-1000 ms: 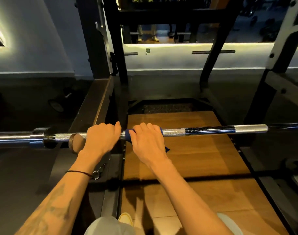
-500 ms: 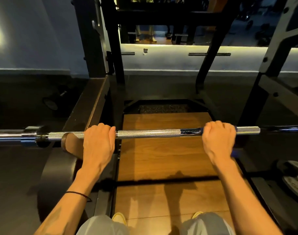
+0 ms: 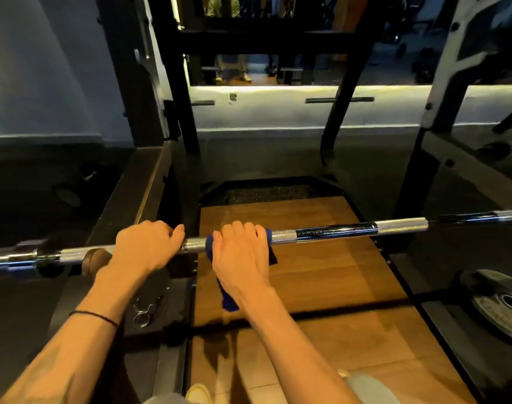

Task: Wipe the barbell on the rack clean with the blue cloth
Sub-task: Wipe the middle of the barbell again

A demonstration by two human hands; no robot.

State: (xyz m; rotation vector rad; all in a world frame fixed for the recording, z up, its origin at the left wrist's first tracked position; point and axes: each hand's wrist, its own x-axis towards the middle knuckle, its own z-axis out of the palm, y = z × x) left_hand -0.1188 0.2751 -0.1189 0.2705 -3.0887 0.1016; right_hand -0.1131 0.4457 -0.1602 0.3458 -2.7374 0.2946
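barbell (image 3: 333, 231): a long steel bar running left to right across the scene, slightly higher at the right; knurled bright stretches alternate with a dark glossy stretch right of centre.
left end of the bar: a thicker chrome sleeve (image 3: 7, 259) runs off the left edge, with a dark collar just right of it.
rack (image 3: 173, 91): black uprights stand far behind the bar, and a pale upright (image 3: 450, 68) rises at the far right.
left hand (image 3: 145, 246): fingers curled over the top of the bare bar, gripping it, thumb pointing right; a thin dark band circles the wrist.
right hand (image 3: 241, 258): just right of the left hand, not touching it; fingers curled over the bar with the cloth under the palm, gripping both.
blue cloth (image 3: 227, 295): wrapped round the bar under the right hand; blue edges show on either side of the knuckles (a loose tail hangs down near the wrist).
platform (image 3: 321, 287): wooden floor boards below the bar, edged in black.
spring clip (image 3: 145, 312): a metal collar clip lies on the dark surface below the left forearm.
weight plate (image 3: 502, 307): lies flat on the dark floor at the near right.
shoe (image 3: 198, 393): a yellow toe shows at the bottom edge.
far background: a lit white ledge; legs of another person stand beyond it.
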